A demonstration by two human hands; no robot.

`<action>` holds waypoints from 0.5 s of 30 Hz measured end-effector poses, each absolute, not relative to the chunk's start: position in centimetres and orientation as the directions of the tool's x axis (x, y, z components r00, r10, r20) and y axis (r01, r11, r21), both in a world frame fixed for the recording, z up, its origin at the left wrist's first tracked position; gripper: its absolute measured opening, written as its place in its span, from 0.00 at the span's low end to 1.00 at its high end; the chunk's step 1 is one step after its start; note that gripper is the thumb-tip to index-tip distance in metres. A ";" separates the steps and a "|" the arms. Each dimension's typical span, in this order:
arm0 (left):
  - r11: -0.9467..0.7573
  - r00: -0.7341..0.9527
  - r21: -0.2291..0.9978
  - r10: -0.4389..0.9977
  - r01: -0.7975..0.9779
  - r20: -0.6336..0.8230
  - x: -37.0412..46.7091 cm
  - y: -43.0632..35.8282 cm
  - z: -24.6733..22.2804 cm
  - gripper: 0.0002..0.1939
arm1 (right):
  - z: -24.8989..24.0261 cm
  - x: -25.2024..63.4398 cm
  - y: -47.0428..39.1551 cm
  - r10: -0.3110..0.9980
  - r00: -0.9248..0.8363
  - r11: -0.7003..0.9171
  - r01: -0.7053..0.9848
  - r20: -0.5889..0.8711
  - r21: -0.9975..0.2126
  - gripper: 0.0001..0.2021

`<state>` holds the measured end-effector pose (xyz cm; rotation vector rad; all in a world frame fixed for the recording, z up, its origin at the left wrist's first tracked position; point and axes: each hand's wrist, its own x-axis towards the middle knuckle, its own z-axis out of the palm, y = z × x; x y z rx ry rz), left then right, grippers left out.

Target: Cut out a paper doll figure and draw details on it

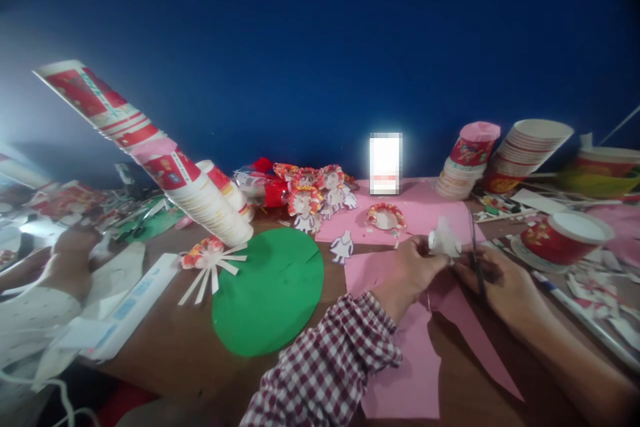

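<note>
Right of centre in the frame, the left hand (pixel 417 268) pinches one white paper cutout (pixel 445 240), thumb and fingers closed; its long axis runs roughly up the frame, lower edge covered by fingers. The right hand (pixel 500 283) curls around one dark tool (pixel 479 273), its shape blurred. One loose cutout (pixel 342 247) and one green oval (pixel 270 290) lie mid-frame on the surface (pixel 165 347)

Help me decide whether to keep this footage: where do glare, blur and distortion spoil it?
Head view: the small upright rectangle against the dark blue wall is blown out white and pixelated; haze brightens the left edge; the yellow-and-red shape at far right is smeared; the leaning stack of red-and-white paper cups looks stretched, probably by the lens; the white paper cutout in hand is soft.
</note>
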<state>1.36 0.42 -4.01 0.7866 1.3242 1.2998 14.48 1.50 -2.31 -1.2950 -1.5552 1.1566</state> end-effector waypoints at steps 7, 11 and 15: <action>0.164 -0.220 0.965 0.953 -0.206 -0.209 1.4 0.6 -4.6 0.12 | -3.1 14.8 1.8 0.986 -0.164 0.054 0.269 0.009 -0.962 0.22; 0.171 -0.219 0.965 0.952 -0.200 -0.214 1.4 0.6 -4.5 0.12 | -3.7 15.1 2.0 0.985 -0.167 0.078 0.257 0.035 -0.963 0.23; 0.163 -0.213 0.968 0.956 -0.190 -0.203 1.3 0.5 -4.4 0.11 | -3.8 15.1 2.0 0.985 -0.170 0.083 0.275 0.036 -0.958 0.23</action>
